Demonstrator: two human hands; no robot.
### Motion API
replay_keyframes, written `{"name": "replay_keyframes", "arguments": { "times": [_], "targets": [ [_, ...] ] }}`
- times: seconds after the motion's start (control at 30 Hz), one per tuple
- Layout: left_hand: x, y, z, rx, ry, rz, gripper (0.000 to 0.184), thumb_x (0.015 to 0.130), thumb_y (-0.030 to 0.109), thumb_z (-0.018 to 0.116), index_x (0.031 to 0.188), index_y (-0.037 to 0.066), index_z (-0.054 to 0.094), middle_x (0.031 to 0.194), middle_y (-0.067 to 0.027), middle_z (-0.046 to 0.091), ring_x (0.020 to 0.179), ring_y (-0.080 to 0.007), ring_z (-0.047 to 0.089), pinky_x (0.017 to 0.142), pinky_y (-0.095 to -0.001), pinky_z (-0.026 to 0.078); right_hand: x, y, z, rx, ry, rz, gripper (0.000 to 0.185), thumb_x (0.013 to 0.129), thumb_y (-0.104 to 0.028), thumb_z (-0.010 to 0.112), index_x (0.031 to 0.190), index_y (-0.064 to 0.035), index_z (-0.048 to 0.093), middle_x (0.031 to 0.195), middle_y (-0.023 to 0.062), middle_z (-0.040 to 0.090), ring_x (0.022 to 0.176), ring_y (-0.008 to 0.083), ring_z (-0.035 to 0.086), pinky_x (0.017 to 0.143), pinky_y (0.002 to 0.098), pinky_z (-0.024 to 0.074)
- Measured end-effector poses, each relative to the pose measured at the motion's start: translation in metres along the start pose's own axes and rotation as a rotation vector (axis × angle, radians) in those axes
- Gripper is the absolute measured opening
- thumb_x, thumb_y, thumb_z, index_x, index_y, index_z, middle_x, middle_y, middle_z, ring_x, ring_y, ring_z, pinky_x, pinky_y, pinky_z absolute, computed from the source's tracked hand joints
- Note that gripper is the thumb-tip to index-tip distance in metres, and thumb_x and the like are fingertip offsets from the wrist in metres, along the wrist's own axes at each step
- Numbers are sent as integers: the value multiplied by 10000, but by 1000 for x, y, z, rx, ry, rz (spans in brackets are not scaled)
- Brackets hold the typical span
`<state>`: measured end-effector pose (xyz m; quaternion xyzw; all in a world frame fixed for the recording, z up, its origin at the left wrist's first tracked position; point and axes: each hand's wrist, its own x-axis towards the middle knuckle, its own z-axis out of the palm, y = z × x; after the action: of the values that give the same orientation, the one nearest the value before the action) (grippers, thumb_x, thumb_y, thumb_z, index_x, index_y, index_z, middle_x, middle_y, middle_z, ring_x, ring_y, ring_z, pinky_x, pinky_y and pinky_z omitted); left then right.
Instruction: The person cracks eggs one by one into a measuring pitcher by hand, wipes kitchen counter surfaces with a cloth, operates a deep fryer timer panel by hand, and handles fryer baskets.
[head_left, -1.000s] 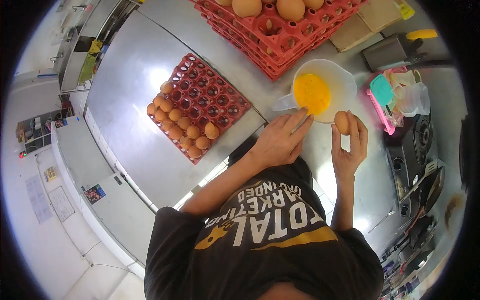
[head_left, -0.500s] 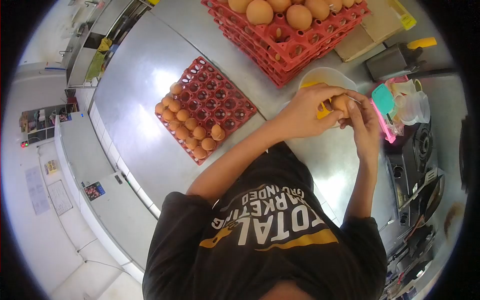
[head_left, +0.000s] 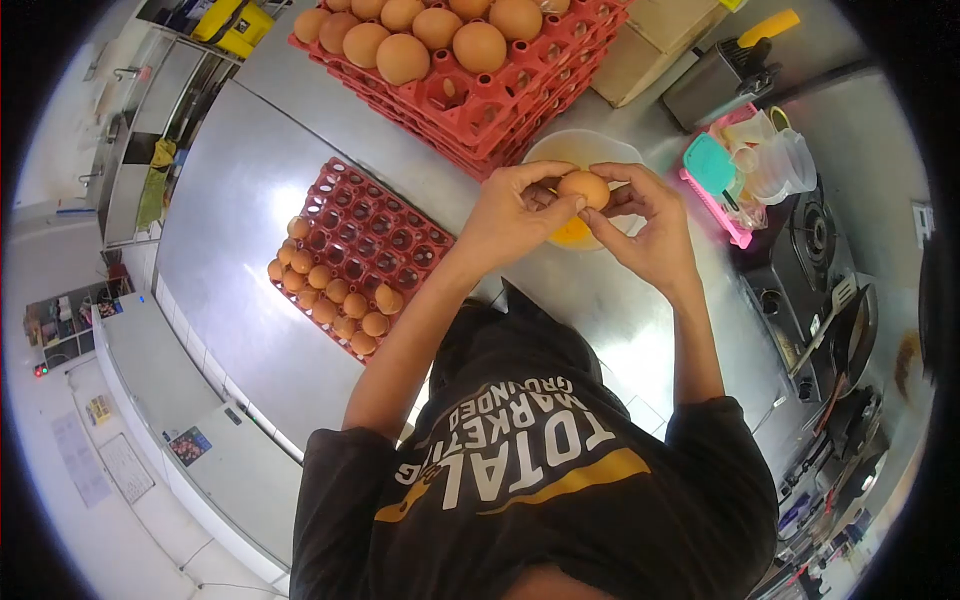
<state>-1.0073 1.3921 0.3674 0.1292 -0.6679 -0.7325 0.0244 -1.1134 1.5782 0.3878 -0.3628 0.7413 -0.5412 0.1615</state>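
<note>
My left hand (head_left: 506, 218) and my right hand (head_left: 645, 232) hold a brown egg (head_left: 583, 189) between their fingertips, one from each side. The upper side of its shell looks rounded and unbroken; its underside is hidden from me. Directly below is a whitish, see-through bowl (head_left: 546, 150) on the steel counter, partly covered by my hands. Yellow egg yolk (head_left: 572, 233) shows inside the bowl, between my hands.
A stack of red egg trays (head_left: 500, 135) with brown eggs rises behind the bowl. Left, a part-filled red tray (head_left: 385, 215) lies on the counter (head_left: 240, 180). Rightward are a pink basket (head_left: 715, 207) of plastic containers, a knife block (head_left: 712, 88) and a gas stove (head_left: 800, 270).
My view has swung, so the counter items appear further left. Both hands have shifted from the bowl's right side to over its middle, still holding the egg, whose rounded side now faces me.
</note>
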Motion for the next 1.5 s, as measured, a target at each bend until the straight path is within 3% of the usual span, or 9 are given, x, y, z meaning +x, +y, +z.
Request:
{"name": "replay_keyframes", "arguments": {
  "times": [0.63, 0.73, 0.8, 0.9, 1.0, 1.13, 1.3, 1.43, 1.5],
  "targets": [
    [2, -3, 13, 262, 84, 125, 450, 900, 54, 759, 1333, -58, 710, 1167, -127, 769, 1023, -148, 719, 934, -327, 586, -8, 4, -2, -78, 49, -76, 446, 810, -5, 783, 1250, 2, 715, 1210, 148, 736, 1058, 269, 757, 897, 369, 642],
    [2, -3, 7, 285, 90, 178, 464, 873, 23, 735, 1332, -43, 713, 1209, -159, 761, 1068, -211, 736, 973, -351, 578, -9, 3, -6, -70, 49, -81, 446, 814, 7, 774, 1256, 2, 711, 1240, 158, 730, 1110, 310, 750, 928, 384, 628],
    [2, -1, 3, 513, 51, 462, 490, 850, 0, 718, 1338, -32, 703, 1261, -206, 737, 1148, -331, 728, 1028, -398, 561, -11, 0, -10, -326, 31, -243, 460, 818, 25, 773, 1271, -2, 701, 1277, 169, 716, 1147, 358, 729, 962, 400, 605],
    [-3, 4, 5, 603, 30, 495, 505, 839, -14, 708, 1343, -31, 690, 1305, -240, 704, 1211, -423, 681, 1067, -437, 541, -15, -1, -10, -390, 12, -268, 469, 818, 35, 779, 1276, -6, 692, 1304, 176, 701, 1168, 391, 706, 990, 412, 584],
    [-9, 3, 12, 556, 65, 512, 504, 850, -19, 708, 1354, -29, 682, 1305, -244, 697, 1214, -448, 668, 1068, -456, 539, -15, -1, -7, -447, 13, -245, 472, 820, 44, 795, 1278, -8, 691, 1310, 172, 700, 1166, 371, 714, 974, 410, 599],
    [-14, -4, 10, 424, 130, 481, 508, 857, -12, 724, 1363, -25, 682, 1296, -228, 710, 1194, -397, 696, 1039, -426, 556, -10, 0, 1, -342, 30, -266, 482, 809, 59, 821, 1269, -13, 697, 1293, 172, 704, 1154, 343, 724, 952, 396, 616],
    [-30, 4, -2, 169, 165, 340, 480, 927, 64, 808, 1380, -26, 679, 1293, -146, 735, 1143, -212, 719, 976, -336, 574, 2, -13, 13, -252, 26, -334, 504, 777, 67, 868, 1248, -12, 707, 1260, 176, 711, 1116, 306, 734, 915, 376, 627],
    [-54, 4, -18, -48, 254, 202, 491, 951, 79, 818, 1399, -36, 652, 1288, -118, 727, 1142, -184, 707, 974, -322, 574, 17, -26, 40, -221, -34, -398, 502, 773, 43, 886, 1241, -20, 715, 1240, 164, 722, 1085, 312, 741, 899, 389, 623],
    [-74, -5, -32, -250, 357, 180, 550, 894, 114, 856, 1380, -41, 649, 1244, -141, 732, 1116, -180, 717, 940, -321, 593, 26, -36, 56, -238, -153, -470, 501, 778, -24, 913, 1242, -44, 724, 1218, 150, 731, 1058, 322, 743, 887, 404, 617]
  ]
}}
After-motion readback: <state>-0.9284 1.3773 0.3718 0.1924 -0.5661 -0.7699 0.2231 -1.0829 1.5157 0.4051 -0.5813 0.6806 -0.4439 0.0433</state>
